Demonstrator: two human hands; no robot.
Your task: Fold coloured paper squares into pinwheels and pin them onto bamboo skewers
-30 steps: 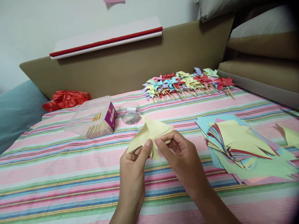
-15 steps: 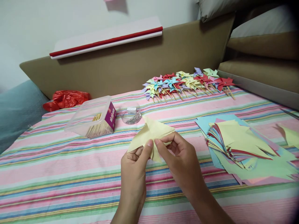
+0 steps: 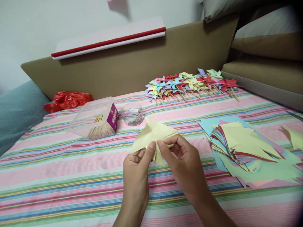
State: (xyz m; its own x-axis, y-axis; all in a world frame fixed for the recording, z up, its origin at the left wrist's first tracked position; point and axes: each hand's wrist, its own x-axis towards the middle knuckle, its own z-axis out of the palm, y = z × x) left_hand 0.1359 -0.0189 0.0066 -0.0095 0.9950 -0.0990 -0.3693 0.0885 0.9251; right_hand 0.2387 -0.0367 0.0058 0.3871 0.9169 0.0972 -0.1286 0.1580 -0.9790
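Observation:
A cut square of pale yellow paper (image 3: 151, 134) is held up over the striped cloth by both hands. My left hand (image 3: 139, 165) pinches it from below left, thumb on top near the middle. From the right, my right hand (image 3: 183, 157) grips it with thumb and fingers, its thumb tip close to the left thumb. A flap points down between the thumbs, and other corners stick out to the left, top and right. The fingers behind the paper are partly hidden.
Beyond my hands are a round clear tub of pins (image 3: 133, 116) and a clear plastic box of sticks (image 3: 101, 126). Finished paper pinwheels (image 3: 194, 83) lie at the back. A stack of cut coloured paper (image 3: 246, 142) is at right, a red plastic bag (image 3: 71, 99) at far left.
The view has shifted very slightly. Both hands keep the same hold on the yellow paper, with no other visible change.

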